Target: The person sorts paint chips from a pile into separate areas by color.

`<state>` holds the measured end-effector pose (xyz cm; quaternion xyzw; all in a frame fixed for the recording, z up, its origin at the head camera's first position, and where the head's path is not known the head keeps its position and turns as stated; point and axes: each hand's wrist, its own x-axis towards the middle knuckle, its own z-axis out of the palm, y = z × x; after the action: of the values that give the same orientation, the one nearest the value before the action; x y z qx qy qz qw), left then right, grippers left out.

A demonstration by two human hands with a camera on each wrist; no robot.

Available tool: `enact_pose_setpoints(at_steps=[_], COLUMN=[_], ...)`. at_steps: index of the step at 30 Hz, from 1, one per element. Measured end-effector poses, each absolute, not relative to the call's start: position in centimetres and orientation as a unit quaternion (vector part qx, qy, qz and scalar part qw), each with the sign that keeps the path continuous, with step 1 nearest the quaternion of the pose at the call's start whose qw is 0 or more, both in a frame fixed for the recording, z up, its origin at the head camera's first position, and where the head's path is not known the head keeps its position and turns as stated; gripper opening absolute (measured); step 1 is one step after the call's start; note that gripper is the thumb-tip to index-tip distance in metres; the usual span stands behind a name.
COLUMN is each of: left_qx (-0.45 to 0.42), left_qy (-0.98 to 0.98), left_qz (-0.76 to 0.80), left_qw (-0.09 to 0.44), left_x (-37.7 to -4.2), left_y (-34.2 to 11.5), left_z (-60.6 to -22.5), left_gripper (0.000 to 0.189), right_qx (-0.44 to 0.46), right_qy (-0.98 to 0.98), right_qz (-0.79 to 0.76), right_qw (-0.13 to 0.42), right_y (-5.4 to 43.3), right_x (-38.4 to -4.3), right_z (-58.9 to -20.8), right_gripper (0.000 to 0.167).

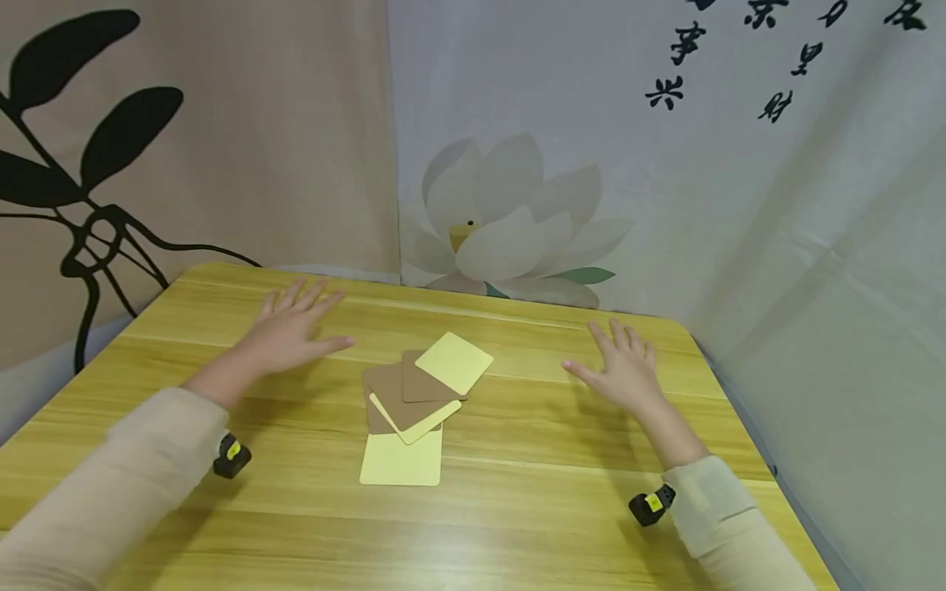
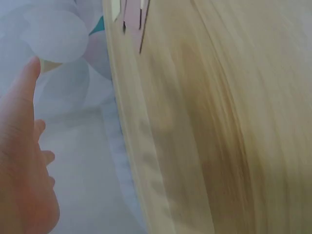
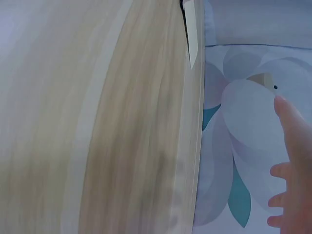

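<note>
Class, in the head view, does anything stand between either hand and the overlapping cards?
Nothing visible does: only tabletop lies between the cards and the left hand, and likewise the right hand.

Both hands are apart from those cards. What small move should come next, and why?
Perhaps ease the right hand toward the farthest yellow card: it overlaps a brown card with nothing covering it, it lies toward that hand's side, and the hand is spread and empty.

Soft shadows (image 1: 608,447) — glare on tabletop (image 1: 451,548)
</note>
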<state>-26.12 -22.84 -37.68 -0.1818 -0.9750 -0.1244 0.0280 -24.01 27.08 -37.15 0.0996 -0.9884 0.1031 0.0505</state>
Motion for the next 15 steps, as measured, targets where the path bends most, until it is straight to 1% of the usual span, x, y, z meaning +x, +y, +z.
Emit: enact_pose_setpoints(at_steps=[8,15], left_qx=[-0.214,-0.251], left_qy=[-0.965,-0.953], left_qz=[-0.146,-0.163], left_qw=[0.037,0.035], left_x=[-27.1,-28.0], left_y=[-20.5,-18.3], left_z=[-37.6,-37.9], left_gripper=[0.088,0.093], right_qx=[0.11,0.12], right_qy=[-0.985,-0.98], right_qz=[0.12,0.147], right_qw=[0.066,0.063], right_y=[25.3,23.2], right_x=[-24.1,-24.1], right_z=[-37.4,-38.0], right_gripper=[0.093,0.094])
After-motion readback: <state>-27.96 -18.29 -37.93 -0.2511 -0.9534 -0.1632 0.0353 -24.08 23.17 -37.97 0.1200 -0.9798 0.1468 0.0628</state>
